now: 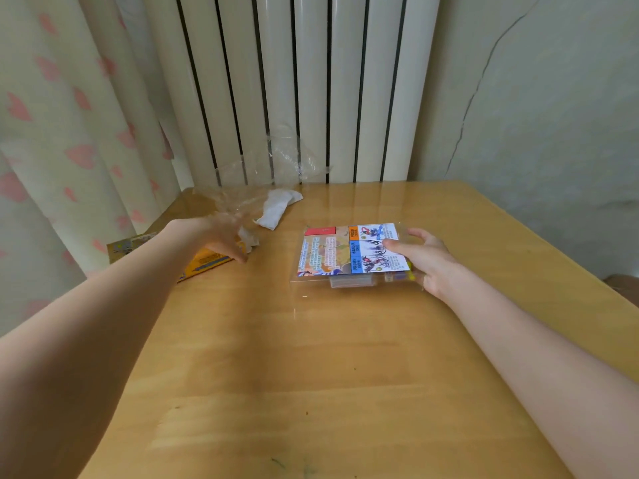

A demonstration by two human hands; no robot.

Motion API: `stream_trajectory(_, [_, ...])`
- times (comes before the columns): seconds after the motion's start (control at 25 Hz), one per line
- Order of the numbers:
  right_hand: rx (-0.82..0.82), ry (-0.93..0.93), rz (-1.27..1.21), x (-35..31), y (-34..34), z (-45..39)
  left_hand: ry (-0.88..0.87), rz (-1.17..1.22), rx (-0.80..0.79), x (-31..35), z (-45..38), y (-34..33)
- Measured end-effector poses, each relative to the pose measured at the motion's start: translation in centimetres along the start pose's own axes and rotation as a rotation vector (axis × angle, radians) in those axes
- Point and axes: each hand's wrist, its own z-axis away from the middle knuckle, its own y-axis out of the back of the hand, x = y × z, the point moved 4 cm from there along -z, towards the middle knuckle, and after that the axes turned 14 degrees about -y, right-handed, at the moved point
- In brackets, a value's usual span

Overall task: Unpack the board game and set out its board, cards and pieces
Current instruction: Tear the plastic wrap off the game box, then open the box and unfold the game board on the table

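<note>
White tissue (278, 208) on wooden table (311, 357); radiator (294, 84), heart-print curtain (65, 133) behind.

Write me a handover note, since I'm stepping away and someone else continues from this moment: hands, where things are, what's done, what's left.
Left hand: blurred, at the clear plastic wrap near the yellow box; grip unclear.
Right hand: holds the clear tray by its right edge, thumb on the folded board on top.
Done: the tray is out on the table.
Left: unfold the board, set out cards and pieces, apparently in the tray beneath.
</note>
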Motion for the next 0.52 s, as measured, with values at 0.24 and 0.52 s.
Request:
stream_trajectory(0.24, [-0.012, -0.011, 0.027, 1.0, 1.0, 0.6, -0.253, 0.4, 0.349, 9.0, 2.5, 0.5])
stream_trajectory(0.52, [-0.029, -0.008, 0.045, 2.0, 3.5, 2.7, -0.443, 0.213, 0.022, 18.3, 5.5, -1.3])
